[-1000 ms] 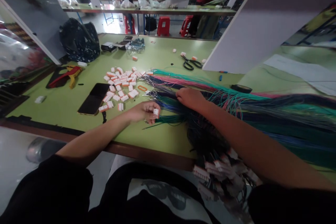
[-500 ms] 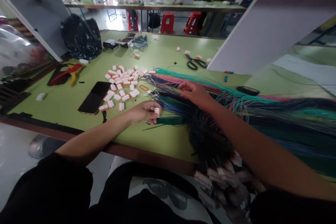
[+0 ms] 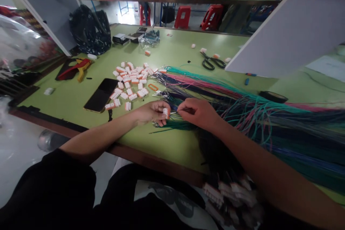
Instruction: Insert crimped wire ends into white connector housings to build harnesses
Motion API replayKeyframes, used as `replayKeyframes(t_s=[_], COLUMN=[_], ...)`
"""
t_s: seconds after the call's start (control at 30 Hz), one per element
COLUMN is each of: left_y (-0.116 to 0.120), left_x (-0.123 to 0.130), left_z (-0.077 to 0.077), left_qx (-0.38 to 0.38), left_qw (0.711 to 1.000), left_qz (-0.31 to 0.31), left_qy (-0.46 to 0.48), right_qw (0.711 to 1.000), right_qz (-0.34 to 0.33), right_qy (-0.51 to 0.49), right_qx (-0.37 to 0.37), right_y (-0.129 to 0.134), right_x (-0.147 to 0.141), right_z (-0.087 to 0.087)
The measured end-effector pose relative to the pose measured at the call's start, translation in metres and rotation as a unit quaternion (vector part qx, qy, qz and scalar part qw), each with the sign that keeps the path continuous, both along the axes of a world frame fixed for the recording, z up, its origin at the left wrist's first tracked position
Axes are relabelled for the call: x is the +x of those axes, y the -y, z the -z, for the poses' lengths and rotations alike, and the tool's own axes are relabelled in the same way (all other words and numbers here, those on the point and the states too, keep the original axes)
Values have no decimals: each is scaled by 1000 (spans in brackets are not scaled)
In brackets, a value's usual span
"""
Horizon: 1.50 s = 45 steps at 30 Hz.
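Observation:
My left hand [image 3: 154,112] is closed on a small white and orange connector housing [image 3: 166,113], held over the table's near half. Just right of it, my right hand [image 3: 198,112] pinches a thin wire [image 3: 175,112] whose end points at the connector; whether it touches is too small to tell. Beneath and beyond both hands lie bundles of loose wires [image 3: 210,88] in green, pink, dark and blue, their metal tips toward the left. A heap of similar connectors [image 3: 132,79] lies left of those tips. More connectors on wires [image 3: 229,194] hang blurred at the table's front edge.
A phone [image 3: 101,95] lies left of the heap, with red and yellow pliers [image 3: 78,69] beyond it. Black scissors [image 3: 211,61], a roll of black tape [image 3: 273,97] and a white panel [image 3: 275,32] are to the right. A dark bag [image 3: 91,30] stands back left.
My right hand has come down and closer to my left hand, its fingers now pinching a wire. The left hand still holds the connector. The whole view has shifted slightly.

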<state>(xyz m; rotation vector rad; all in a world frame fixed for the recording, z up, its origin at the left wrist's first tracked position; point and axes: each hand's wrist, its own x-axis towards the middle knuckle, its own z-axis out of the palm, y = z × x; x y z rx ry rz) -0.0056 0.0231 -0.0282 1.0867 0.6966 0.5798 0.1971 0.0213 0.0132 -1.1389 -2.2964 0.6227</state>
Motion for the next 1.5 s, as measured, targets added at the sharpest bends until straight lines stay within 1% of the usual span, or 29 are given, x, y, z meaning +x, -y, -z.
replayKeyframes(t_s=[0.13,0.43,0.63,0.83,1.03,1.27,1.4,1.5], left_y=[0,1,1,2,5,7,5,4], left_x=[0,1,2,3,5,6,7,7], left_z=[0,-1,0,-2,1,3,4,4], left_qx=[0,-4,-6,3,10,9,3,-3], left_qw=[1000,1000,1000,999,998,996,996,997], left_qz=[-3,-13,-18,-34,-69,-90,-86,-82], left_qy=[2,1,3,-2,4,-1,-5,-7], right_qw=[1000,995,993,996,996,998,996,997], right_qz=[3,42,72,60,61,23,16,21], right_qy=[29,84,96,59,51,16,0,-1], right_qx=[12,30,-2,-14,-37,-59,-82,-77], right_y=[2,6,7,7,10,5,0,1], right_x=[-4,-10,-12,-13,-19,-21,-16,-17], right_z=[1,4,4,8,11,15,11,12])
